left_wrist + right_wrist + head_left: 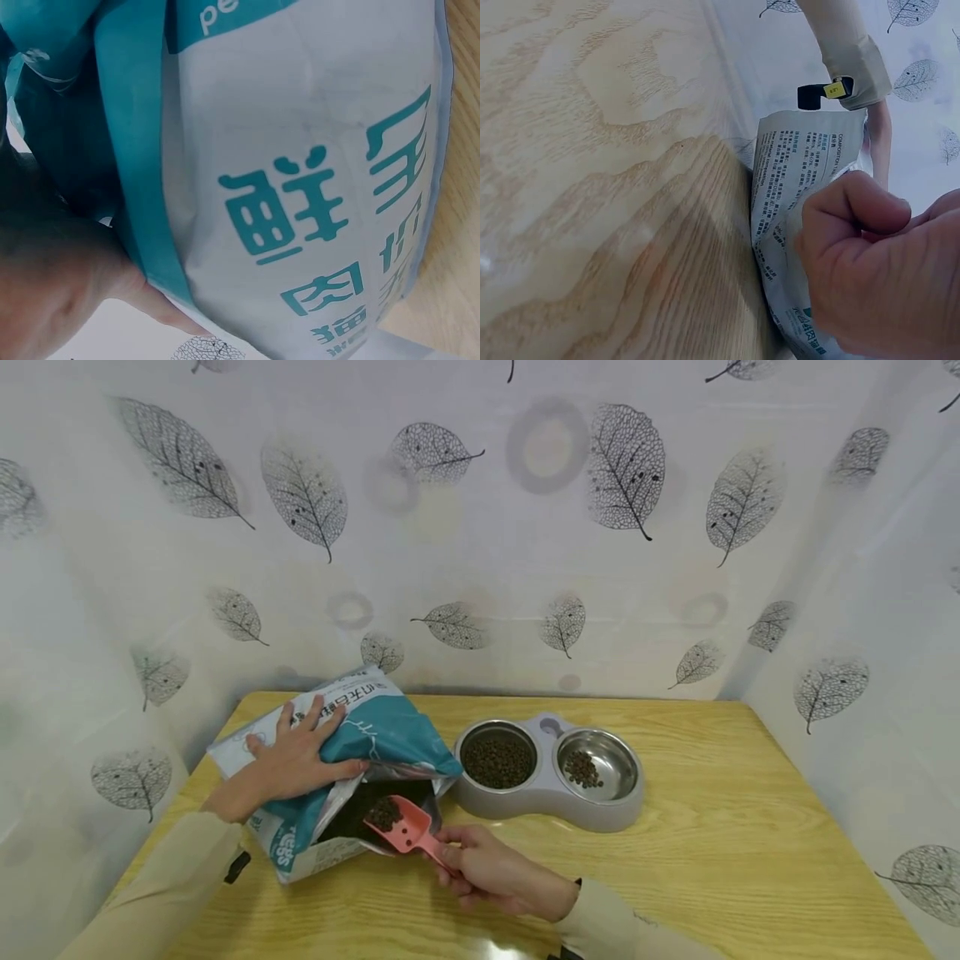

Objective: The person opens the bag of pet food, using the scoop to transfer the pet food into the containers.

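Observation:
A teal and white bag of pet food (pixel 393 722) lies on its side at the table's left, its mouth facing the right hand. My left hand (pixel 296 760) rests on top of the bag with fingers spread. Printed lettering covers the bag (pixel 322 97) in the left wrist view. My right hand (pixel 495 870) grips the handle of a pink scoop (pixel 415 828), whose front is at the bag's opening. Brown kibble (pixel 384 813) sits in the scoop. The right wrist view has the curled right hand (pixel 889 277) beside the bag; the scoop is hidden there.
Right of the bag stands a grey double-bowl feeder (pixel 517 802). Its left steel bowl is full of kibble (pixel 498 763); the right one holds a small heap (pixel 582 769). Behind the wooden table (pixel 720 843) hangs a leaf-patterned curtain (pixel 480 552).

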`<action>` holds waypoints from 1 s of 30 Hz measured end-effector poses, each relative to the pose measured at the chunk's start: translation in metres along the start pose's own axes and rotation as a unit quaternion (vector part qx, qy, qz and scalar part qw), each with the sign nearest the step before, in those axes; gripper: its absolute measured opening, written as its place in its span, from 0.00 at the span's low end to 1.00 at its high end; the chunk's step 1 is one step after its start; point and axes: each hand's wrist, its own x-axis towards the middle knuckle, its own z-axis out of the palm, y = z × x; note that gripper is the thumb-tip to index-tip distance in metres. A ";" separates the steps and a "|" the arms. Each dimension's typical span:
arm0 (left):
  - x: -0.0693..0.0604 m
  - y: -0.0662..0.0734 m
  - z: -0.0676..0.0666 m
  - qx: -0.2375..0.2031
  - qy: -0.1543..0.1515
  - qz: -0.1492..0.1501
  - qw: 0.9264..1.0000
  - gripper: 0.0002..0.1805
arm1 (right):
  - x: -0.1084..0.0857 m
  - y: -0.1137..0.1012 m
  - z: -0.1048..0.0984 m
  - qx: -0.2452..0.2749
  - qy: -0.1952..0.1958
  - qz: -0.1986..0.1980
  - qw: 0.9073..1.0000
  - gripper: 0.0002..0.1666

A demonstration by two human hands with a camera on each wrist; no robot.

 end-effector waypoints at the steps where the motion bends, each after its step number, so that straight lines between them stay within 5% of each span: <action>1: 0.000 0.000 0.000 0.001 0.000 0.000 1.000 0.62 | 0.000 0.000 0.000 0.002 -0.002 -0.001 1.000 0.14; 18: 0.001 -0.003 0.002 -0.004 0.005 0.004 1.000 0.61 | -0.002 -0.007 -0.007 0.004 -0.021 -0.056 0.998 0.16; 25: 0.002 -0.002 0.002 -0.013 0.003 0.004 1.000 0.62 | -0.020 -0.027 -0.037 -0.074 0.020 -0.096 0.992 0.16; 30: 0.003 -0.003 0.003 -0.010 0.003 0.001 1.000 0.62 | -0.040 -0.041 -0.074 -0.151 0.071 -0.124 0.978 0.18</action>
